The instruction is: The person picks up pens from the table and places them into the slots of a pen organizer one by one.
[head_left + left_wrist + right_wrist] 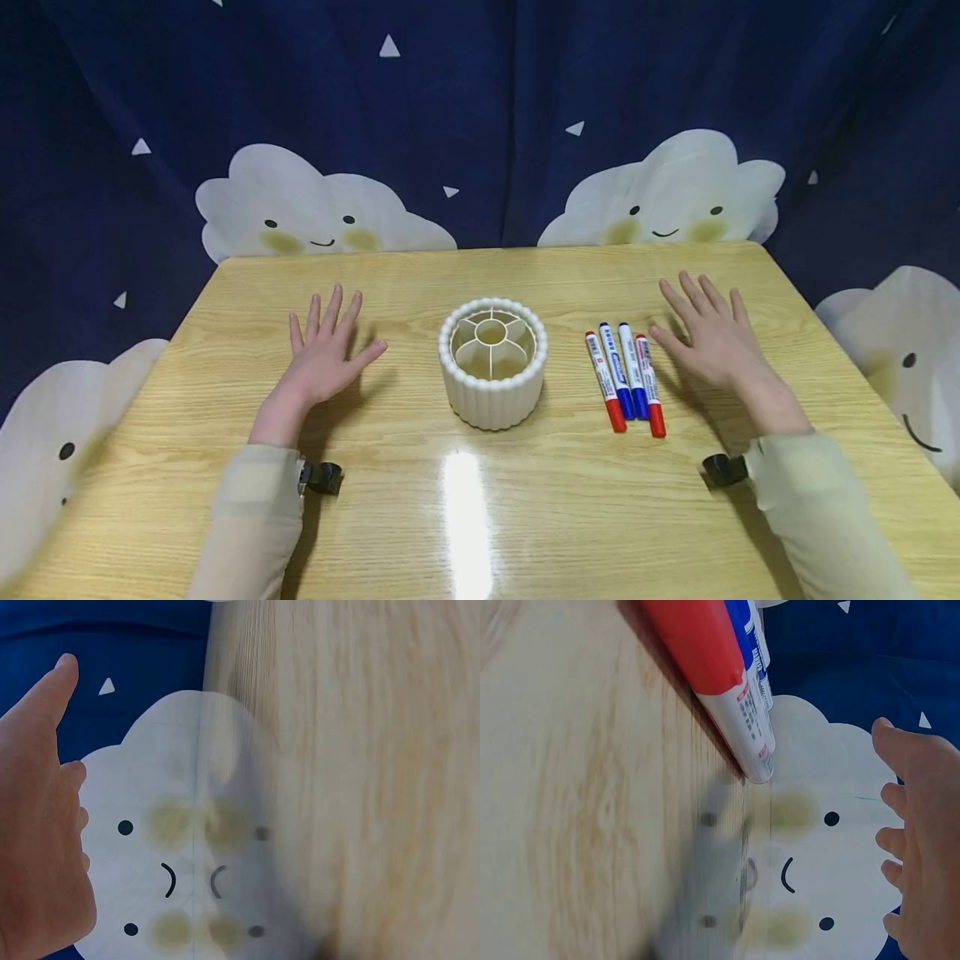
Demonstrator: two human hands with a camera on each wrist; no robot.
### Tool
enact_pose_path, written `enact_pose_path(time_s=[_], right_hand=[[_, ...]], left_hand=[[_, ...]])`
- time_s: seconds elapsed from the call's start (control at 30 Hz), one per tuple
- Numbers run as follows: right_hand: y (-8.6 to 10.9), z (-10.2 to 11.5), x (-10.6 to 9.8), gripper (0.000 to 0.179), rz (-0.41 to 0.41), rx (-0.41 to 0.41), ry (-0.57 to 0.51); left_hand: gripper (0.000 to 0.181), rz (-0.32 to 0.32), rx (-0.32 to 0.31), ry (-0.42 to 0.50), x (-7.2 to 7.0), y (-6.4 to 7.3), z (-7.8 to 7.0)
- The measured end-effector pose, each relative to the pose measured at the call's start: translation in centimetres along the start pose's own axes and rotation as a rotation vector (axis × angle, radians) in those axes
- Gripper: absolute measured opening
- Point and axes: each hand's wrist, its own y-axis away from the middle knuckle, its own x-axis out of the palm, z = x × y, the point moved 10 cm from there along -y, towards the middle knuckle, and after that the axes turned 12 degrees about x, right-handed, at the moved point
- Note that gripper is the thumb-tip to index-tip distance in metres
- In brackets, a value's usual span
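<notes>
My left hand (321, 358) is over the left part of the table, fingers spread and straight, holding nothing. To its right stands a round white ribbed organizer (492, 404) with a beaded rim; thin dividers split its inside around a central ring. Several markers lie side by side right of it: a red-capped marker (605, 382), two blue-capped ones, and another red-capped marker (651, 386) at the right end. My right hand (712, 342) is just beyond them, fingers spread, with the thumb near the rightmost marker but apart from it. In the right wrist view, that red-capped marker (705, 656) shows close up.
The light wooden table (375, 517) ends at the back against a dark blue curtain (480, 100) with white clouds and triangles. A black wrist camera (324, 478) sits at the left cuff and another black camera (724, 470) at the right cuff.
</notes>
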Motion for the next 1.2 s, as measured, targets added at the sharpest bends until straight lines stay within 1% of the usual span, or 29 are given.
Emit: enact_pose_path(time_s=[0.23,0.43,0.57,0.67,0.73,0.8,0.87,0.93,1.0,1.1,1.2], right_hand=[[0.1,0.7,-0.2,0.068,-0.002,-0.003,-0.009],[0.1,0.6,-0.1,0.067,-0.001,0.006,-0.032],[0.1,0.5,0.3,0.065,0.027,0.014,-0.058],[0.0,0.5,0.8,0.063,0.087,0.025,-0.102],[0.0,0.5,1.3,0.061,0.137,0.033,-0.141],[-0.1,0.7,1.9,0.059,0.182,0.026,-0.183],[-0.2,1.0,2.5,0.056,0.213,0.019,-0.213],[-0.3,1.1,3.1,0.054,0.238,0.009,-0.237],[-0.4,1.3,3.6,0.052,0.256,0.003,-0.233],[-0.6,1.5,4.1,0.051,0.270,-0.007,-0.217],[-0.8,1.6,4.3,0.049,0.273,-0.010,-0.204]], left_hand=[[0.083,-0.006,0.010,-0.029,-0.4,0.2,-0.1],[0.085,-0.023,0.031,-0.025,-0.7,0.1,-0.4],[0.087,-0.040,0.043,-0.005,-0.8,0.1,-0.7],[0.091,-0.069,0.088,0.039,-0.9,0.0,-1.3],[0.095,-0.090,0.125,0.087,-0.9,-0.1,-1.9],[0.098,-0.107,0.143,0.162,-0.8,-0.2,-2.5],[0.100,-0.108,0.138,0.248,-0.5,-0.3,-2.9],[0.101,-0.100,0.116,0.348,-0.2,-0.3,-3.2],[0.100,-0.089,0.099,0.424,0.2,-0.4,-3.6],[0.096,-0.084,0.101,0.522,0.6,-0.5,-4.4],[0.094,-0.096,0.136,0.588,0.7,-0.8,-5.3]])
